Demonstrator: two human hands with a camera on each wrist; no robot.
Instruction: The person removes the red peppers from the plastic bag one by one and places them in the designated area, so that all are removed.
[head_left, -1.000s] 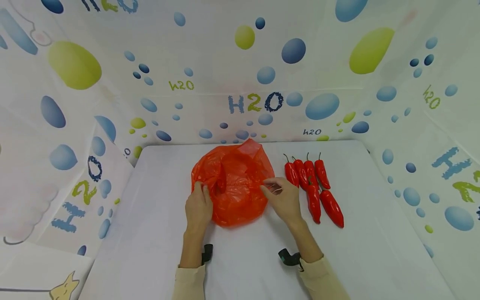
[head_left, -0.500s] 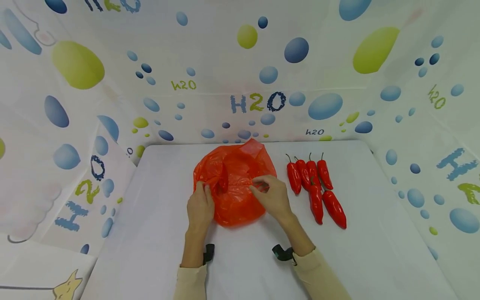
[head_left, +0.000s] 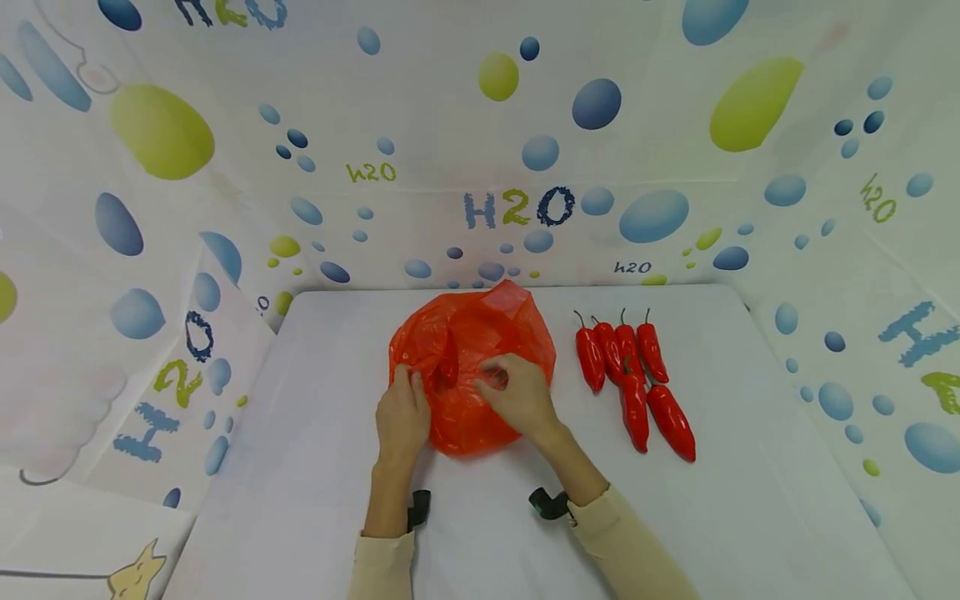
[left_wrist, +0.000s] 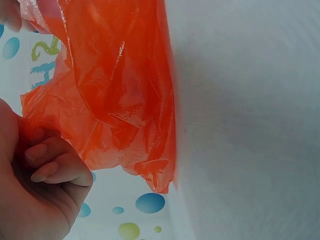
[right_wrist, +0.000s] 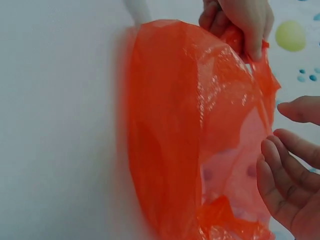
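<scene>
A thin orange-red plastic bag stands puffed out on the table, its mouth spread upward. My left hand grips the bag's left edge; in the left wrist view its fingers curl round the gathered plastic. Over the bag's right half hovers my right hand. Its thumb and forefinger stand apart with nothing between them, as the right wrist view shows beside the bag. A darker fold shows within the bag; whether anything lies inside cannot be told. To the right lie several red chili peppers.
Two rough rows of peppers with green stems lie close together, the upper row including a chili pepper. A white cloth covers the table. Patterned sheets with bubbles and letters rise behind and at both sides.
My right hand has moved left, from the bag's right rim to over its middle. The left hand keeps its grip on the bag. The peppers lie as before.
</scene>
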